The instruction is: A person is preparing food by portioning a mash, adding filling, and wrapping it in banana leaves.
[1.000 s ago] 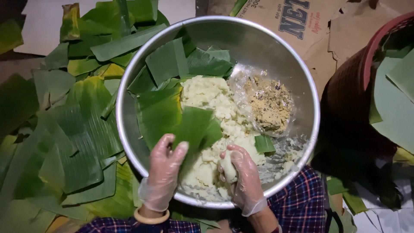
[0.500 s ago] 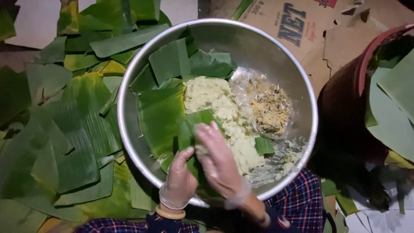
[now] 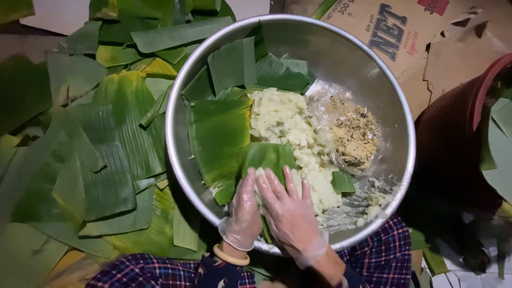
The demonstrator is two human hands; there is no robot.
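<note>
Two gloved hands — left hand [image 3: 244,212] and right hand [image 3: 288,210] — press together at the lower centre of the frame, cupped around a leaf piece [image 3: 266,157] with dough under it, inside the bowl [image 3: 178,96]. The dough mound [image 3: 282,125] lies just above, filling [image 3: 354,133] to its right. For a tight wrap, judged best: keep the fingers closed and pressure even — loose leaves [image 3: 101,154] lie at left.

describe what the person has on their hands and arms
Both hands wear thin, clear, crinkly disposable plastic gloves: left hand, right hand. The left wrist carries a plain pale yellowish bangle. The sleeves are a dark blue and red plaid cloth.
</note>
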